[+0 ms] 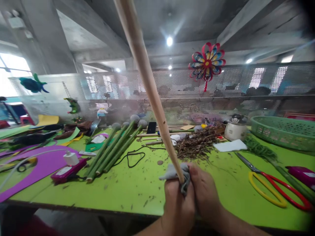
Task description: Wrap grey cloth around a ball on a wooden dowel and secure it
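A: ok so what are the hands doing here?
B: left hand (177, 205) is curled tight round a grey cloth (169, 171) bunched at the low end of a wooden stick (153, 95), right hand (206, 190) is clamped on the cloth from its right side
A: and the stick?
B: sticks up out of the fists, leaning left. Dry twigs (197, 144) just beyond the hands, scissors (259, 172) off to their right, green stems (116, 146) to their left

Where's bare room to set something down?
Front of the table, between the green stems and left hand, bare but for dark bits; also between right hand and scissors. Crowded: far side, around the dried twigs, and left, around the purple sheet.
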A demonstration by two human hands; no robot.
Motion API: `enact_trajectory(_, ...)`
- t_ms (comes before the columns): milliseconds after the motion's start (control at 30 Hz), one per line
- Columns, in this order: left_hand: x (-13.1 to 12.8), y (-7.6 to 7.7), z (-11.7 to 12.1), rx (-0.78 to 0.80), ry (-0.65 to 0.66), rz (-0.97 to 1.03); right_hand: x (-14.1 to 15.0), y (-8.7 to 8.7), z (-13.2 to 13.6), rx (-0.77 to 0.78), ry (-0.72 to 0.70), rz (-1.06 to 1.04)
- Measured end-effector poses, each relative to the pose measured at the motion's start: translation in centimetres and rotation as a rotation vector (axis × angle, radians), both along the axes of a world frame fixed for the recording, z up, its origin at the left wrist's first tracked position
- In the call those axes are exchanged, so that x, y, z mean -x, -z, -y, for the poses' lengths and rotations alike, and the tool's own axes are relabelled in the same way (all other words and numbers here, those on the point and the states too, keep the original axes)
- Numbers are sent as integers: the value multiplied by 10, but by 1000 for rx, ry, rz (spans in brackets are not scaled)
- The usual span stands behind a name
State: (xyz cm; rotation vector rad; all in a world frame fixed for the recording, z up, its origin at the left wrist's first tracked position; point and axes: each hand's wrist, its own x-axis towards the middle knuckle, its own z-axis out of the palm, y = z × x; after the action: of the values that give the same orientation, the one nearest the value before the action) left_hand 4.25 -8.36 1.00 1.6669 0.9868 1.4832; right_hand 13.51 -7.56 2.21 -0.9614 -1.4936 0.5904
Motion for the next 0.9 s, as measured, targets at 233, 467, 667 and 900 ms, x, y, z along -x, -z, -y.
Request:
enact_trajectory(233,-2,-3,-29,165,20,23,-1,12,-21,117,-21,-36)
enact_trajectory(467,15,-6,-53,408,280,134,-43,-3,-27,178,-14,272)
enact_trajectory(667,14,-10,-50,452,422,90,-56,-18,-28,378,-313,422)
enact_trajectory(900,11,-1,-49,504,302,83,-52,-18,-51,717,-563,307)
